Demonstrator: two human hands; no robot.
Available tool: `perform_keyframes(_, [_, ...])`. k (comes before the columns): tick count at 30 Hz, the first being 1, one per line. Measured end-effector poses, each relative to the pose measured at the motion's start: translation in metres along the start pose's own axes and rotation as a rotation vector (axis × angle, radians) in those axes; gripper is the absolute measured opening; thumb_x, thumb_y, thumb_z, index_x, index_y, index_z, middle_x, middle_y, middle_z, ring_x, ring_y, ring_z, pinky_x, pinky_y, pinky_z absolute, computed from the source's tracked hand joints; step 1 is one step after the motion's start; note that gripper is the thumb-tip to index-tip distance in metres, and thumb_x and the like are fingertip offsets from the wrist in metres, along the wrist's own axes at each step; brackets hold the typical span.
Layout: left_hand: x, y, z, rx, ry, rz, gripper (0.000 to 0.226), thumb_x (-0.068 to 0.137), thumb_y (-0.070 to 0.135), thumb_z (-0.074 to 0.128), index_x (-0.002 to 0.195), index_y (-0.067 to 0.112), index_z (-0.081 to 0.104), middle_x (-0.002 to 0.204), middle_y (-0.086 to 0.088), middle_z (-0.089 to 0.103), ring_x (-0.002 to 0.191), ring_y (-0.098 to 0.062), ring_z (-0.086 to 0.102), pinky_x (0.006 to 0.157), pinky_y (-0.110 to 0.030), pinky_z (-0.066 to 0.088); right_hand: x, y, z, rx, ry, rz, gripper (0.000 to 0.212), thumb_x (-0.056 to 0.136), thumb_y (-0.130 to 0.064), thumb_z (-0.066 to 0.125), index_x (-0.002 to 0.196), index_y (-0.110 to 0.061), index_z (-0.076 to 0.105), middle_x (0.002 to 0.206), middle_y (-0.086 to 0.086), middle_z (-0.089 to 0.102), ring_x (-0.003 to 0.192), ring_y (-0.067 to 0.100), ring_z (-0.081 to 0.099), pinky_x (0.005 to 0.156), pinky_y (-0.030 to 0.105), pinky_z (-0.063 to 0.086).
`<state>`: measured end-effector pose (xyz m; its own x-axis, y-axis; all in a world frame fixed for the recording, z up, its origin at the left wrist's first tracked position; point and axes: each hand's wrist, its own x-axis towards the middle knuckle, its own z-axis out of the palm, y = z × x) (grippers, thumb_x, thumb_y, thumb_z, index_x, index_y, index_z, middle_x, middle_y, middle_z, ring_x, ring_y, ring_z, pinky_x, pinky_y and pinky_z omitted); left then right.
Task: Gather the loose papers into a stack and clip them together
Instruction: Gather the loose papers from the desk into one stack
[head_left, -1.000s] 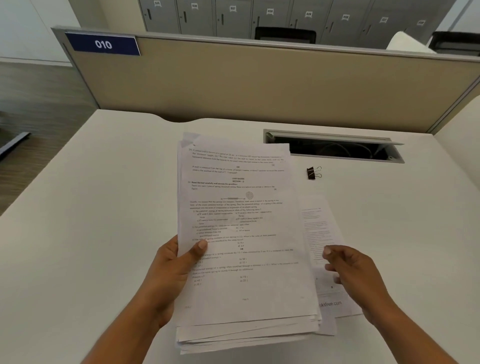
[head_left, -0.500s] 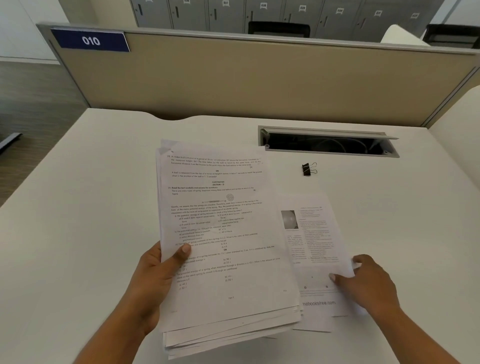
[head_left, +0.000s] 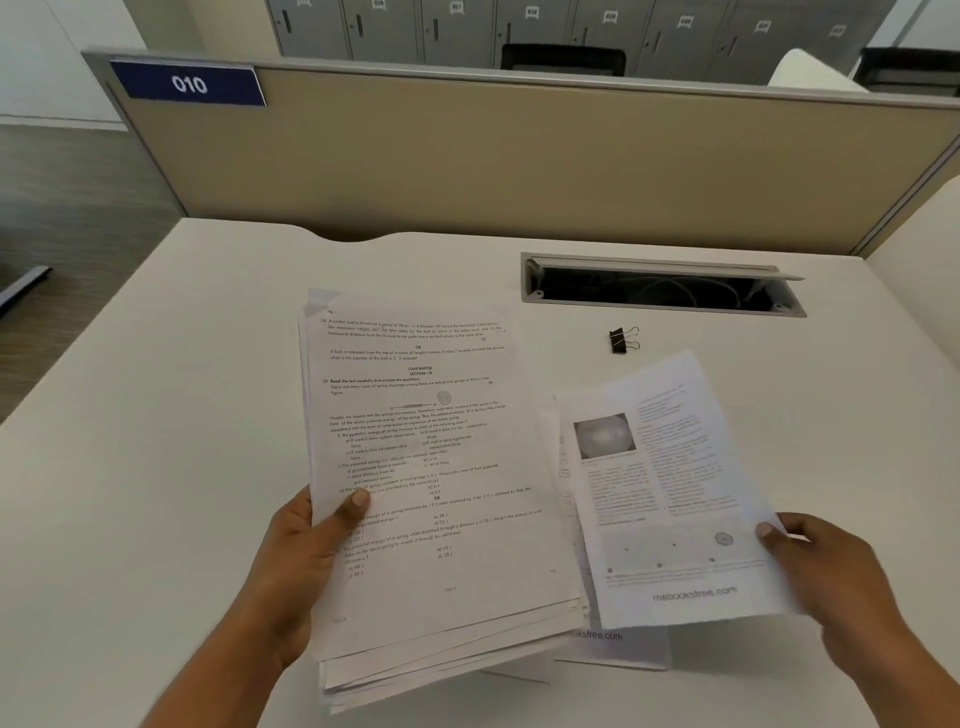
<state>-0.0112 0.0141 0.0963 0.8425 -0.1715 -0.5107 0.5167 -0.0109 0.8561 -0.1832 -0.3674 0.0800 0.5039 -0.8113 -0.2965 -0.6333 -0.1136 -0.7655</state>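
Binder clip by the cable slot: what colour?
Black body with silver wire handles; the small metal binder clip shows best in the head view.

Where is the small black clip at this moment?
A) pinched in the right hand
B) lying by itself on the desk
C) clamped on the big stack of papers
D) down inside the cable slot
B: the clip lies alone on the desk, just this side of the cable slot, while the left hand grips the stack and the right hand holds a loose sheet.
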Motion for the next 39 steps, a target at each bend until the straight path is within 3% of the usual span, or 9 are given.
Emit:
perform_keyframes(6, [0.003,0.001,-0.004,-0.007,0.025,0.000,0.019,0.097,0.021,0.062,0.114,0.020,0.069,0.101,-0.008,0.082,0.082,-0.035,0.079,0.078,-0.056,0.062,-0.013,-0.021,-0.028,0.343,0.007,0.054,0.007,0.093,-0.015,0.062,0.089,-0.014,0.068,0.080,0.006,0.075,0.054,0.015,0.070,0.055,0.030,0.059])
perform_keyframes(10, [0.001,0.002,-0.001,-0.012,0.011,-0.005,0.020,0.097,0.021,0.062,0.116,0.019,0.069,0.102,-0.009,0.081,0.085,-0.037,0.079,0.082,-0.060,0.060,-0.022,-0.036,-0.035,0.546,-0.122,0.072,0.052,0.052,-0.039,0.080,0.097,-0.016,0.071,0.096,0.009,0.079,0.074,0.023,0.076,0.076,0.048,0.058])
perform_keyframes(14, [-0.004,0.002,0.008,-0.027,-0.019,-0.013,0.020,0.097,0.019,0.061,0.116,0.018,0.069,0.104,-0.009,0.081,0.090,-0.036,0.078,0.083,-0.056,0.061,-0.044,-0.059,-0.017,0.571,-0.396,0.041,0.025,0.079,-0.013,0.066,0.103,-0.010,0.068,0.096,0.014,0.078,0.073,0.024,0.076,0.069,0.039,0.060])
perform_keyframes(19, [-0.009,0.000,0.021,-0.025,-0.050,-0.022,0.020,0.097,0.017,0.062,0.115,0.015,0.071,0.103,-0.012,0.081,0.090,-0.034,0.078,0.083,-0.050,0.062,-0.073,-0.074,0.020,0.454,-0.602,0.059,0.055,0.066,-0.016,0.082,0.114,0.001,0.062,0.103,0.024,0.075,0.100,0.047,0.069,0.092,0.059,0.049])
perform_keyframes(21, [-0.012,-0.001,0.026,-0.006,-0.084,-0.031,0.022,0.097,0.021,0.063,0.115,0.015,0.072,0.104,-0.013,0.081,0.092,-0.035,0.078,0.085,-0.053,0.061,-0.080,-0.078,0.036,0.419,-0.608,0.070,0.038,0.079,-0.011,0.073,0.111,0.005,0.060,0.100,0.025,0.075,0.097,0.047,0.069,0.092,0.058,0.050])
perform_keyframes(24, [-0.016,-0.001,0.032,0.035,-0.123,-0.042,0.019,0.096,0.018,0.065,0.111,0.017,0.075,0.102,-0.014,0.081,0.093,-0.035,0.078,0.087,-0.057,0.060,-0.089,-0.079,0.054,0.326,-0.546,0.020,0.012,0.089,-0.005,0.065,0.098,0.002,0.064,0.089,0.018,0.078,0.079,0.032,0.075,0.066,0.036,0.057])
perform_keyframes(30, [-0.022,-0.001,0.041,0.006,-0.123,-0.040,0.021,0.098,0.012,0.060,0.107,0.020,0.077,0.102,-0.014,0.080,0.092,-0.037,0.077,0.079,-0.054,0.063,-0.093,-0.077,0.071,0.068,-0.226,-0.230,0.015,0.078,-0.022,0.079,0.083,-0.024,0.066,0.092,-0.009,0.066,0.080,0.013,0.059,0.066,0.023,0.040])
perform_keyframes(36, [-0.025,0.000,0.047,-0.022,-0.141,-0.040,0.022,0.100,0.013,0.057,0.109,0.021,0.075,0.103,-0.013,0.080,0.091,-0.036,0.077,0.072,-0.046,0.063,-0.084,-0.074,0.075,0.230,-0.336,-0.057,0.026,0.086,-0.026,0.071,0.107,-0.030,0.055,0.103,-0.006,0.071,0.086,0.012,0.070,0.067,0.027,0.050])
perform_keyframes(39, [-0.026,-0.001,0.050,-0.021,-0.121,-0.033,0.021,0.100,0.014,0.058,0.108,0.021,0.076,0.100,-0.011,0.081,0.089,-0.033,0.078,0.070,-0.044,0.063,-0.077,-0.068,0.074,0.188,-0.389,-0.037,0.027,0.089,-0.036,0.066,0.115,-0.034,0.058,0.093,0.001,0.079,0.081,0.018,0.076,0.079,0.045,0.058])
